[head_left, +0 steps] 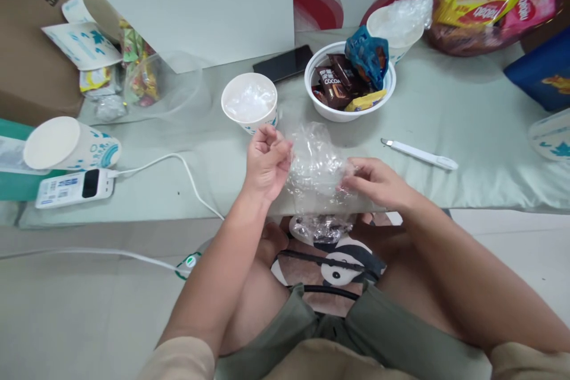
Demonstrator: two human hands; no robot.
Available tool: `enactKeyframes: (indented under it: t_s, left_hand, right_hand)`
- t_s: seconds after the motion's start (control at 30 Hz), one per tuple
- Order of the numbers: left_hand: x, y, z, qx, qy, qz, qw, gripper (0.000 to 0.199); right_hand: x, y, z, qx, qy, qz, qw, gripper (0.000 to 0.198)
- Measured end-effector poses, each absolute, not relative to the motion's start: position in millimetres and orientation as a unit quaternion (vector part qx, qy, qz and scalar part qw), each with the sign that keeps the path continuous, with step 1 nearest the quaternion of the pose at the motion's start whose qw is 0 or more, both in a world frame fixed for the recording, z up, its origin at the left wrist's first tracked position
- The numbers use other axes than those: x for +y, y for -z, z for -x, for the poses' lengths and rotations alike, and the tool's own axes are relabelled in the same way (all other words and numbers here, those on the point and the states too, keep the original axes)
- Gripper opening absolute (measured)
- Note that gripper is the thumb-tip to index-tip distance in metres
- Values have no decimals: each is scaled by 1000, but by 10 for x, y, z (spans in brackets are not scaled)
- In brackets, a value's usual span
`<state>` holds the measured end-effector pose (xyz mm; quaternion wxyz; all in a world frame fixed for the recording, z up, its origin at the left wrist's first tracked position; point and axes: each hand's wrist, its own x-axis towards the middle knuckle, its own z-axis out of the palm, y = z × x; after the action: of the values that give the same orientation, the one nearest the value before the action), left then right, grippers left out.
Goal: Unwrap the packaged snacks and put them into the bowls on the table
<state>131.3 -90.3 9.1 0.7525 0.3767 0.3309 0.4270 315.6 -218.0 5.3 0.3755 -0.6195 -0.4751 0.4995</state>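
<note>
A crumpled clear plastic bag (314, 157) hangs between my two hands over the front edge of the table, its lower end dropping past the edge above my lap. My left hand (268, 163) pinches the bag's left side with curled fingers. On the right side, my right hand (371, 181) grips it between thumb and fingers. Just behind my left hand stands a paper cup (227, 98) with clear plastic inside. Beyond the bag is a white bowl (318, 108) of wrapped snacks, several of them brown. A white utility knife (421, 154) lies right of my right hand.
A dark phone (285, 64) lies behind the cup. At left are a white power bank (73, 188) with a cable, a tipped paper cup (71, 143) and more cups. Another plastic-stuffed cup (396, 47) and a bag of yellow and pink packets (485, 0) stand at back right.
</note>
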Motion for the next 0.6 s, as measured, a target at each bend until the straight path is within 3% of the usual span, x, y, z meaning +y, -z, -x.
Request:
enactKeyframes:
  t_s: [0.17,0.27,0.4,0.5,0.6]
  left_hand:
    - [-914,-111,-1321,304,-351,-386,797,54]
    - [-969,-86,-1358,318,-355,-384,791,53]
    - [-1004,-49,-1373,320,-319,-378,808,59]
    - [-1012,-37,-1368,282,-189,-429,837,56]
    - [-989,-30,-1363,311,-199,-487,791,41]
  right_hand:
    - [-2133,-33,-3136,-534,-339,671,387,34]
    - [-2083,7,-3097,-496,-360,662,432,26]
    - [-2076,11,-3105,-443,-413,612,510,38]
    - [-2124,-28,-3123,-472,-410,603,495,39]
    - [-2169,-47,-3130,-486,-408,626,453,41]
